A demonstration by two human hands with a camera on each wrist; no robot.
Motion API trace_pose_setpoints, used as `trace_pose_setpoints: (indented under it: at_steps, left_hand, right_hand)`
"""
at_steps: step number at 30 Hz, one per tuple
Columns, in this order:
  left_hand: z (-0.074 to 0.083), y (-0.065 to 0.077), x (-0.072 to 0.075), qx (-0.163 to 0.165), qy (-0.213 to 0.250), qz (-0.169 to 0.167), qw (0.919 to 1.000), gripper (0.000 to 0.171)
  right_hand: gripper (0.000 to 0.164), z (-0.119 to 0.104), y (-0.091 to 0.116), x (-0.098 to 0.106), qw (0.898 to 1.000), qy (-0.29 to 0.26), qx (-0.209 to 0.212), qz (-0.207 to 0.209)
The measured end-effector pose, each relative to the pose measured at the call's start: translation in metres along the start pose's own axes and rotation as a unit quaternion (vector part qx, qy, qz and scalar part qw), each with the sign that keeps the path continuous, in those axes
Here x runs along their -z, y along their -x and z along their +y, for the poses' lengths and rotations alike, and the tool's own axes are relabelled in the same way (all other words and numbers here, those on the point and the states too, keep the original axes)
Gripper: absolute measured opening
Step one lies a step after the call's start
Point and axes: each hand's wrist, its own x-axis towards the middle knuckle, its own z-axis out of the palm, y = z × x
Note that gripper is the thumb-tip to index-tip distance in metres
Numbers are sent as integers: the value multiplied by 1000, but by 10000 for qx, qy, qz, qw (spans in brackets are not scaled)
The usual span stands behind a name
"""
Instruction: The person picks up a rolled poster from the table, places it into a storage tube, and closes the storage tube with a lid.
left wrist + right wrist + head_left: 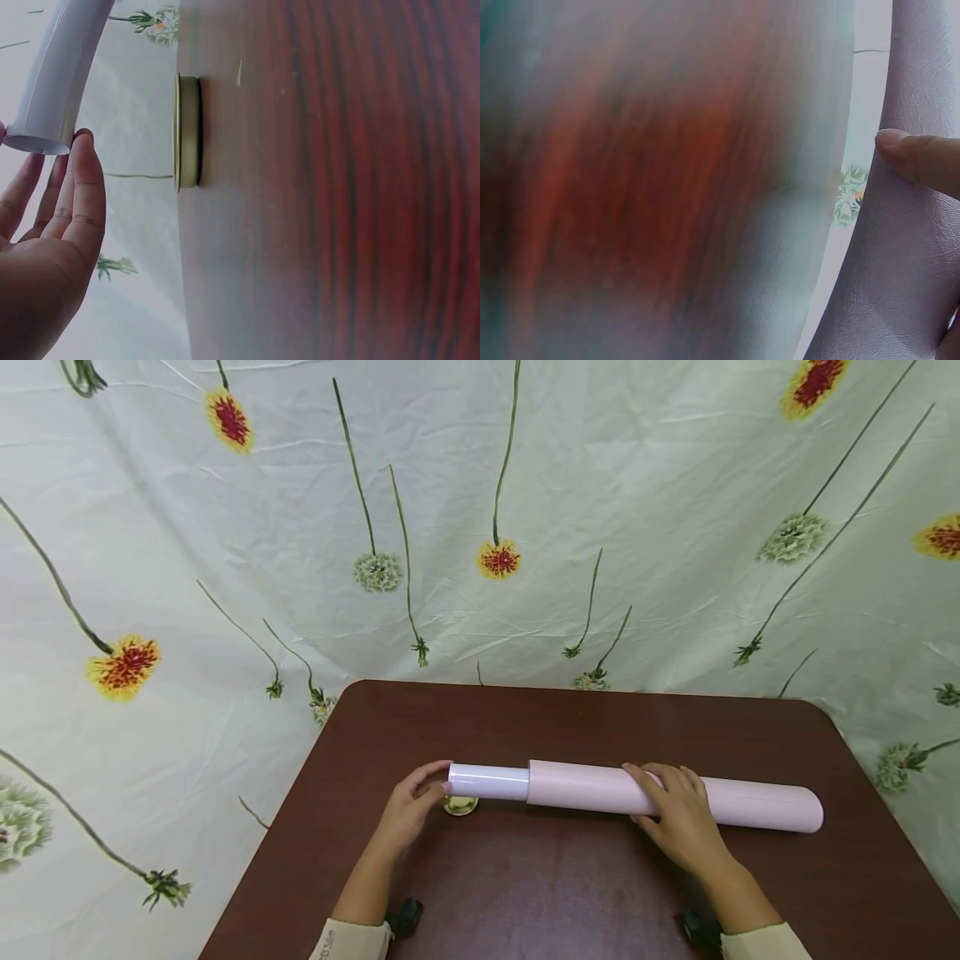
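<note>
A long pink tube (757,802) lies across the head view, held above the table. My right hand (678,810) grips it around the middle, thumb on the near side and fingers over the top. Out of the tube's left end sticks a narrower, glossy white roll (489,782), hollow at its end. At that end my left hand (405,810) pinches the rim between thumb and fingertips. The left wrist view shows the fingers (86,172) right at the edge of the white roll (56,82). In the right wrist view the thumb (915,154) presses on the textured pink tube (900,262).
A round gold lid (461,806) lies on the dark brown wooden table (525,893), below the white roll. Behind the table hangs a white cloth (450,635) printed with flowers. Dark devices are strapped at both wrists.
</note>
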Motion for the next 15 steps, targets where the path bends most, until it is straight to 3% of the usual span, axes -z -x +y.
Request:
trace_pose_setpoints:
  at_steps: [15]
  left_hand:
    - [-1, 1, -5, 51, 43, -219, 9997, 38]
  right_hand:
    - [90, -4, -1, -1, 10000, 5, 50, 34]
